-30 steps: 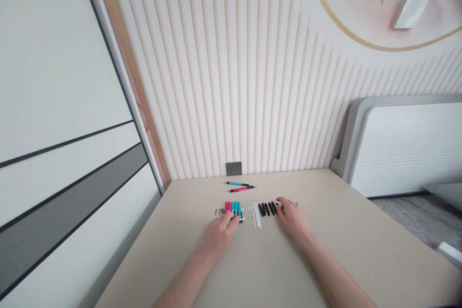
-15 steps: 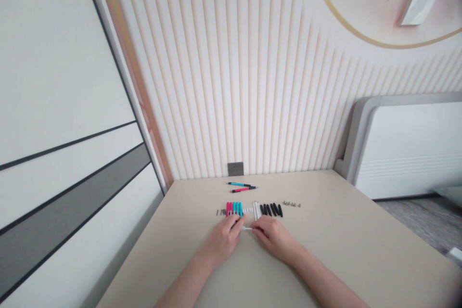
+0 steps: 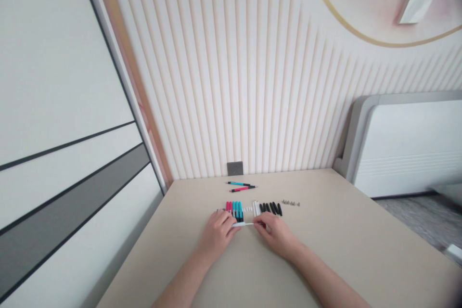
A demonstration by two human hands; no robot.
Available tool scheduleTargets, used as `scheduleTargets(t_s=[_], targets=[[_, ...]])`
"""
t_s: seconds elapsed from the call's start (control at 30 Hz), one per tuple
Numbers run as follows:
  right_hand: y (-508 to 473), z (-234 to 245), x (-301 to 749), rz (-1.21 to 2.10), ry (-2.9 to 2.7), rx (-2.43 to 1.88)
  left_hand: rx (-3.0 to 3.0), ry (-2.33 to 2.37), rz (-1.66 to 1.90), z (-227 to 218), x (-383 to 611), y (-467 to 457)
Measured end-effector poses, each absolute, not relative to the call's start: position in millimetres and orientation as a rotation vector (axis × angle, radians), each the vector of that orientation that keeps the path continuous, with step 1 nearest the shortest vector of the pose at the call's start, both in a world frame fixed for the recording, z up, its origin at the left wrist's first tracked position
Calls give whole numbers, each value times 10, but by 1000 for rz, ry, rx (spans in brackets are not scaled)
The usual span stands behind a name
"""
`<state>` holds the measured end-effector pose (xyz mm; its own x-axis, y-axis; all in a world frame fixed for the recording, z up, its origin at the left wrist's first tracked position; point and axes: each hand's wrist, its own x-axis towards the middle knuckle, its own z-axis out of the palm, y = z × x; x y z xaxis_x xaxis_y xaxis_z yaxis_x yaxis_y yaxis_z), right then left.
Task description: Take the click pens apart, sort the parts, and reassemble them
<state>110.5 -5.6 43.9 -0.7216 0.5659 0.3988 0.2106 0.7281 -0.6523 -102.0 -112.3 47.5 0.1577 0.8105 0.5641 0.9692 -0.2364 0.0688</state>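
Note:
A white pen refill (image 3: 238, 224) lies level between my two hands, its thicker part toward the left and its thin end toward the right. The fingers of my left hand (image 3: 217, 229) are closed on the thicker part. With thumb and fingertips, my right hand (image 3: 274, 230) pinches the thin end. Just beyond my left hand stand red barrels (image 3: 228, 206) and blue barrels (image 3: 237, 207) of pens, side by side with black lower ends. White refills (image 3: 256, 208) and black pen grips (image 3: 270, 209) lie in a row beyond my right hand.
Small white pieces (image 3: 247, 209) lie between the barrels and the refills. Little metallic pieces (image 3: 290, 203) are lined up at the right. Farther back, a blue pen (image 3: 238, 184) and a red pen (image 3: 243, 189) rest on the table (image 3: 310, 187), near the wall socket (image 3: 235, 168).
My left hand has shifted slightly left, and more of the refill's thicker part shows between the hands. My right hand stays nearly in place, still pinching the thin end.

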Motion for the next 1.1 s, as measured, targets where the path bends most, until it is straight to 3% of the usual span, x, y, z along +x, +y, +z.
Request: scheduleTargets(t_s=[0.43, 0.7, 0.83, 1.1], targets=[[72, 386, 1148, 813, -2167, -715, -1595, -2300, -1083, 378, -1368, -1099], [24, 433, 1157, 823, -2223, -701, -1649, -2334, -1283, 309, -1366, -1060], [21, 439, 1156, 814, -2251, -701, -1730, -2285, -1154, 337, -1374, -1061], [17, 427, 1155, 798, -2292, -698, -1875, -2416, -573, 456, -1289, -1014]])
